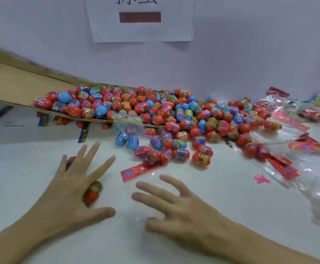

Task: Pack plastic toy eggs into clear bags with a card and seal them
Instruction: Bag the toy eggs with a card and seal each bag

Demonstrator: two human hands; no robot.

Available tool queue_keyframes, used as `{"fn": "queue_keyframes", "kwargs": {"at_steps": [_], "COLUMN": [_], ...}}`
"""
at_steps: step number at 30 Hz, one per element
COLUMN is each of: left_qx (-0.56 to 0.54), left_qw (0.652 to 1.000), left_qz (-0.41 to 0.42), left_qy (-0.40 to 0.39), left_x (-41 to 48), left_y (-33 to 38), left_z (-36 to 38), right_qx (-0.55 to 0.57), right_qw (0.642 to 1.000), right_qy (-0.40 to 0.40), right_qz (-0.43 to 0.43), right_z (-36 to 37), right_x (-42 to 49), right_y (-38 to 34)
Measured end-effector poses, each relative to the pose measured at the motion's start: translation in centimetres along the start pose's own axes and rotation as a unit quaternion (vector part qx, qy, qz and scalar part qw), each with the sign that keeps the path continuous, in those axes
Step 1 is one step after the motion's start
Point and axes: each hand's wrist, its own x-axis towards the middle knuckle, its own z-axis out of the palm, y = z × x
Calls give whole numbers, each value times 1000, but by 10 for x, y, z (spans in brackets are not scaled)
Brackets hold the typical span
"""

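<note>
A big heap of toy eggs [174, 115] in red, blue and purple spills from a cardboard flap across the white table. My left hand [73, 189] is spread flat with straight fingers over two eggs: a red egg [93, 193] between its fingers and another egg [70, 161] under its fingertips. My right hand [176, 204] hovers open with fingers spread over a clear bag [147, 187] lying flat on the table. The bag's red card header [136, 171] lies just beyond my right fingers, with a few eggs [155, 155] on its far end.
A cardboard flap [22, 82] slopes down from the left under the heap. Sealed bags with red headers [281, 164] and clear plastic pile up at the right. A small pink toy piece [261, 179] lies on the table. A paper sign [142, 20] hangs on the wall.
</note>
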Motion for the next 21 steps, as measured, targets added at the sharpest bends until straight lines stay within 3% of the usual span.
{"fn": "queue_keyframes", "kwargs": {"at_steps": [3, 7, 11, 15, 18, 21], "left_qx": [-8, -20, 22, 48, 115, 112], "left_qw": [998, 992, 980, 941, 926, 925], "left_qz": [64, 124, 160, 234, 246, 210], "left_qy": [-1, 4, 119, 241, 262, 297], "left_x": [48, 124, 171, 211, 237, 267], "left_y": [21, 55, 82, 102, 124, 145], "left_z": [9, 20, 35, 41, 39, 30], "right_qx": [8, -59, -123, -171, -189, -97], "right_qw": [998, 995, 990, 976, 963, 953], "right_qy": [13, -9, 14, 108, 116, 83], "right_qz": [61, 80, 67, 83, 153, 276], "right_z": [9, 23, 35, 36, 26, 12], "right_x": [-4, -22, -34, -24, 1, 17], "right_y": [72, 161, 228, 284, 317, 333]}}
